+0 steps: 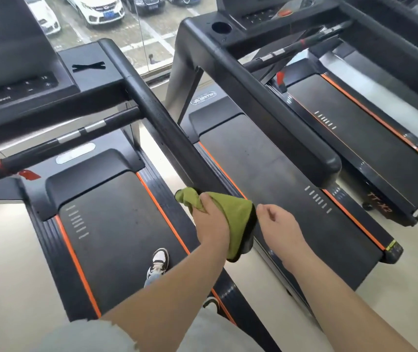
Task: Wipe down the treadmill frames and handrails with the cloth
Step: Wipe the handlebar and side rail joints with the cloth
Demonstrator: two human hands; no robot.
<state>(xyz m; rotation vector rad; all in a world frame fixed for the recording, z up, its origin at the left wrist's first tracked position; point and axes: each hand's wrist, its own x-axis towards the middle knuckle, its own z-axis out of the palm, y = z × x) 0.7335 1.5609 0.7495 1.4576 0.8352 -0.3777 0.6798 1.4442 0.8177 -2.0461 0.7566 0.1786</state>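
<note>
So the green cloth (236, 219) is just below the middle of the frame, draped over the near end of the black handrail (162, 115) that runs diagonally from the upper left down toward the centre. The left hand (210, 224) has a proper grab on it, fingers curled round a bunched-up bit on the left side of the rail, with a little tuft of fabric poking out past the knuckles. The right hand (276, 222) is just to the right of the cloth, close but not touching as far as I can see, with its fingers loosely curled in and nothing in it. That rail belongs to the treadmill (116, 237) on the left, and a black and white sneaker (159, 260) is planted on its belt at lower centre. Its console (12, 90) fills the upper left. Below that there's a crossbar (76, 135) with silver patches and a red clip (29, 174) dangling near the left edge. A second treadmill (266, 168) sits right beside it in the middle and a third treadmill (355, 118) is toward the right edge, both with orange trim along the belts. Parked cars (96, 8) show through the window at the top.
</note>
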